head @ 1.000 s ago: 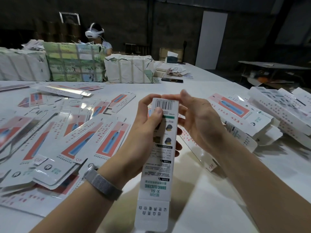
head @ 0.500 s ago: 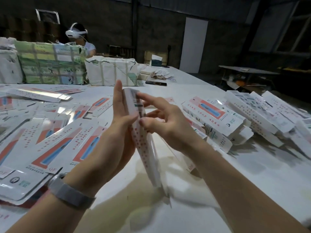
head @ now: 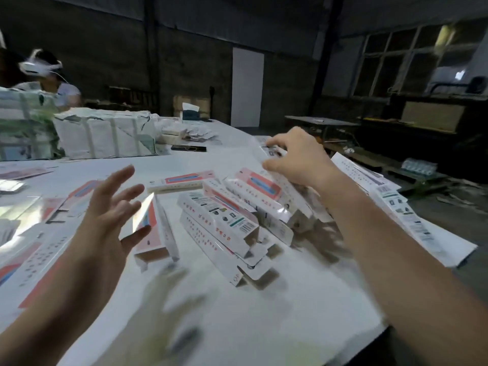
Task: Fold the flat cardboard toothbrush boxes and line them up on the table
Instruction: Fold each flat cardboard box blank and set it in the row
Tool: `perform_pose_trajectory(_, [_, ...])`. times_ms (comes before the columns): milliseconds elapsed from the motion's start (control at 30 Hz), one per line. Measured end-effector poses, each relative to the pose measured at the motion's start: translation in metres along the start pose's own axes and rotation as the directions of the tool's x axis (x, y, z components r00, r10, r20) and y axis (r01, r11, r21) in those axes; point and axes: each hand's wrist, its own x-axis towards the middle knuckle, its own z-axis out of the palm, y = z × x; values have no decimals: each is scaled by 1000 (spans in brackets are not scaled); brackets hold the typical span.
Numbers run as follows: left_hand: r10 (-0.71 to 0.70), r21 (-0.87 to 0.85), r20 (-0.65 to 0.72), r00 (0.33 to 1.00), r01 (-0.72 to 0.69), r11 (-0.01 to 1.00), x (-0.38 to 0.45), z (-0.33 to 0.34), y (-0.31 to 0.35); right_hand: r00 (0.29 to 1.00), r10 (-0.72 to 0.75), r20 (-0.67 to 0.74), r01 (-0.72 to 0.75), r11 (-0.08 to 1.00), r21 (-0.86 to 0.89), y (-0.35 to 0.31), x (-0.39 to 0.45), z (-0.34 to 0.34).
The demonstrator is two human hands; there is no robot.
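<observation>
Two hands over a white table [head: 290, 299]. Left hand [head: 105, 217]: fingers spread and straight, palm turned inward, holding nothing, raised near the flat cardboard blanks [head: 39, 249] that lie overlapping along the table's left side; their number cannot be counted through the blur. Right hand [head: 298, 157]: reached forward with fingers curled down onto the far end of a folded toothbrush box [head: 272, 151] at the top of the box pile [head: 237, 217]; blur hides whether the fingers grip it or only touch it. The pile holds roughly six folded boxes, stacked loosely rather than in a row, their long axes running from near-centre to far-right, open end flaps facing the viewer. One further folded box [head: 155, 228] lies just left of the pile, long axis pointing away from the viewer, pink face up; another box [head: 177, 182] lies beyond it, long axis left to right. At least two more blanks [head: 406, 210] lie to the right of the right forearm. Far side of the table: two strapped bundles [head: 105, 136], a dark phone [head: 188, 148], and a second person [head: 52, 83] wearing a white headset.
</observation>
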Motion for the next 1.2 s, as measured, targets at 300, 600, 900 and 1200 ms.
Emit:
perform_pose_trajectory(300, [27,232,-27,999,-20,973,16,-28,-18,959,282,1,-276,939,-208,103,12,36])
perform_pose_trajectory(600, [-161,971,-186,969,207,122,33,-115,-65,988,71,-134,-27,951,308,40,4,33])
perform_pose_trajectory(900, [-238,953,-171,956,98,-288,8,-89,-9,925,-380,-5,304,733,609,-108,-55,60])
perform_pose_trajectory(1200, [54,958,-252,966,257,-128,4,-75,26,878,-479,6,322,598,734,-143,-78,113])
